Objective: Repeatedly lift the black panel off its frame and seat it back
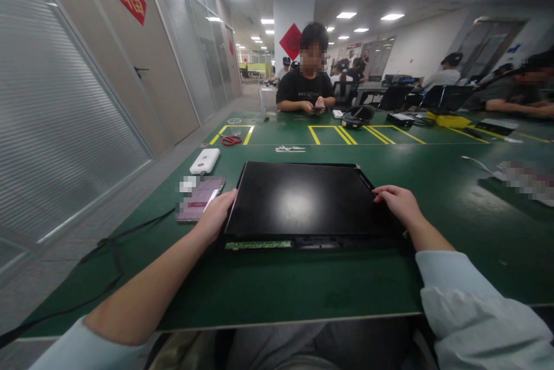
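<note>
- Head view: a bright open office filled the top of the frame, with a seated person (306, 90) in the upper centre and a green surface (303, 295) spreading below.
- Mid-frame, a dark flat panel (294, 197) lay on a black frame (366, 178) that showed past its upper-right edge; a green circuit strip (258, 245) sat along the near side.
- The left hand (216, 215) was at the panel's left edge, its fingertips partly hidden, so whether the fingers gripped could not be told.
- The right hand (400, 204) was at the right edge, fingers bent and thumb close to them; a firm hold could not be confirmed.
- A phone (199, 202) and a white power bank (205, 160) lay left of centre, red-handled scissors (231, 139) beyond.
- The step in hand seemed to be steadying or positioning the panel; the next move probably called for even, gentle control at both edges.
</note>
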`<move>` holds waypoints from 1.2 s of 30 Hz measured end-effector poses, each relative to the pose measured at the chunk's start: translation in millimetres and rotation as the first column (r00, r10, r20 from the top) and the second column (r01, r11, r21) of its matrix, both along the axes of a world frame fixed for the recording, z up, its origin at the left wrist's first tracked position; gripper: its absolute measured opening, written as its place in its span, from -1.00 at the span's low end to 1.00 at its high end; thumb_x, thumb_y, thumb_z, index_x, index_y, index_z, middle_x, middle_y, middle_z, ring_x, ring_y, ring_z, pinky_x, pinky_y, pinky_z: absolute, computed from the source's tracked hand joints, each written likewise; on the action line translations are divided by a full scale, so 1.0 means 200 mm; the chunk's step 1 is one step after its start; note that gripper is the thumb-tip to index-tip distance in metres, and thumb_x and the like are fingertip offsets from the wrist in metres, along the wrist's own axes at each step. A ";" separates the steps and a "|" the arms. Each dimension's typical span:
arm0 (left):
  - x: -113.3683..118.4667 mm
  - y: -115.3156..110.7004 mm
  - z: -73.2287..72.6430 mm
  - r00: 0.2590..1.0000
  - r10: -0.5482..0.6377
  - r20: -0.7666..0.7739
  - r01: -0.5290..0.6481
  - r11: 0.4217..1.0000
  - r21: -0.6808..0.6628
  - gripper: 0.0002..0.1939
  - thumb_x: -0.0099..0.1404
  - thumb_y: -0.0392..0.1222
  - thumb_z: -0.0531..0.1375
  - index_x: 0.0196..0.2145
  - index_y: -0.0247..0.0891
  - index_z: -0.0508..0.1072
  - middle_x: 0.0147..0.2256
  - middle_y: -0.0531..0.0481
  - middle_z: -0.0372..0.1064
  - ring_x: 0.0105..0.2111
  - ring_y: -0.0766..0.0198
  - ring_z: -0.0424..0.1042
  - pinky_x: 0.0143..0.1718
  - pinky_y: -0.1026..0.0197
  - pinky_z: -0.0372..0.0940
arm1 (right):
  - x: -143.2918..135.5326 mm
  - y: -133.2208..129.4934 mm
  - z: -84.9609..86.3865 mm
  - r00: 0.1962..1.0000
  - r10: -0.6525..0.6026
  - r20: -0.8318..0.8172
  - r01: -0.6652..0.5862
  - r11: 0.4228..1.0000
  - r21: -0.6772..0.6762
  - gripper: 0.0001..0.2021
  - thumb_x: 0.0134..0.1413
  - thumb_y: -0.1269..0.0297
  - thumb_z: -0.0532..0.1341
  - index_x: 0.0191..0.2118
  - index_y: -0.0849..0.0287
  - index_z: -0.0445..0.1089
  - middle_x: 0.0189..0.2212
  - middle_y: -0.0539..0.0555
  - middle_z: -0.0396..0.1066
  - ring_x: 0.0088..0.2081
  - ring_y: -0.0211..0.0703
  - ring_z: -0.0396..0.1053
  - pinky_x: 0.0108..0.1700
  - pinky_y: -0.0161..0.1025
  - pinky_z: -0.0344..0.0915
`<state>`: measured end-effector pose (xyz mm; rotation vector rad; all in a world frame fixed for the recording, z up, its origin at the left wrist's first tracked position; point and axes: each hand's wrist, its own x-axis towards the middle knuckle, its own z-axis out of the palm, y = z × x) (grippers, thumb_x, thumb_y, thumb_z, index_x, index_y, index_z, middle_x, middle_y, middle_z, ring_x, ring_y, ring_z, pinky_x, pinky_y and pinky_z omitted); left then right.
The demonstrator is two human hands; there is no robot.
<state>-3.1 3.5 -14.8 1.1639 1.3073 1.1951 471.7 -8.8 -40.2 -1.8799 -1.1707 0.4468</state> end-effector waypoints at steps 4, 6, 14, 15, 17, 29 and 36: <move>-0.01 -0.02 0.00 0.989 -0.111 -0.098 0.112 0.994 0.005 -0.35 -0.14 0.14 0.50 -0.13 -0.27 0.59 -0.06 -0.19 0.61 -0.03 -0.15 0.56 0.00 -0.10 0.45 | 0.00 0.00 0.01 1.000 -0.006 -0.009 0.006 1.000 -0.002 -0.73 -0.25 0.26 0.15 -0.42 0.10 0.59 -0.49 0.03 0.55 -0.41 -0.11 0.37 -0.34 -0.18 0.22; -0.01 -0.01 0.00 0.987 -0.092 -0.130 0.099 0.994 0.046 -0.39 -0.15 0.13 0.50 -0.17 -0.24 0.60 0.12 -0.22 0.51 0.12 -0.20 0.47 0.11 -0.11 0.38 | 0.00 0.00 0.01 1.000 -0.008 -0.009 0.009 1.000 0.006 -0.73 -0.26 0.26 0.16 -0.42 0.11 0.59 -0.49 0.04 0.54 -0.42 -0.12 0.36 -0.35 -0.19 0.22; -0.02 0.01 -0.02 0.989 -0.084 -0.120 0.103 0.981 0.162 -0.41 -0.09 0.12 0.48 -0.15 -0.27 0.59 0.40 -0.32 0.09 0.39 -0.21 0.07 0.37 -0.13 0.02 | 0.03 0.02 -0.03 0.999 -0.043 -0.029 0.045 0.996 0.071 -0.63 -0.21 0.23 0.23 -0.21 0.18 0.61 -0.39 0.08 0.57 -0.40 -0.12 0.38 -0.28 -0.17 0.27; -0.02 0.01 -0.01 0.990 -0.091 -0.107 0.109 0.978 0.180 -0.40 -0.09 0.12 0.48 -0.13 -0.28 0.59 0.40 -0.32 0.09 0.40 -0.21 0.05 0.38 -0.13 0.01 | 0.04 0.03 -0.03 0.999 -0.046 -0.030 0.048 0.995 0.084 -0.62 -0.21 0.23 0.24 -0.20 0.18 0.61 -0.37 0.09 0.57 -0.37 -0.11 0.40 -0.24 -0.16 0.28; -0.01 0.00 -0.01 0.992 -0.102 -0.075 0.116 0.969 0.219 -0.38 -0.08 0.10 0.49 -0.10 -0.29 0.58 0.40 -0.31 0.09 0.40 -0.21 0.03 0.38 -0.12 0.01 | 0.04 0.04 -0.04 0.998 -0.049 -0.030 0.051 0.995 0.080 -0.65 -0.21 0.22 0.27 -0.22 0.16 0.62 -0.35 0.11 0.57 -0.30 -0.07 0.43 -0.16 -0.13 0.30; -0.02 -0.03 0.04 0.952 -0.127 0.279 0.096 0.988 0.122 -0.25 -0.07 -0.10 0.53 0.08 -0.24 0.44 -0.05 -0.18 0.61 -0.04 -0.10 0.60 -0.01 -0.07 0.51 | -0.03 0.02 0.03 0.817 0.117 -0.564 0.068 0.953 0.295 -0.68 -0.36 0.22 0.37 -0.31 0.09 0.59 -0.24 0.09 0.60 -0.10 0.08 0.50 -0.06 -0.06 0.39; -0.04 -0.04 0.10 0.953 -0.104 0.284 0.076 0.992 0.105 -0.29 -0.01 -0.10 0.47 0.11 -0.24 0.46 -0.05 -0.16 0.62 -0.06 -0.09 0.60 -0.05 -0.02 0.52 | -0.19 -0.12 0.20 0.601 0.338 -0.725 -0.169 0.939 0.298 -0.51 -0.05 0.13 0.23 0.08 -0.07 0.48 -0.04 0.05 0.57 0.02 0.11 0.50 0.09 0.10 0.37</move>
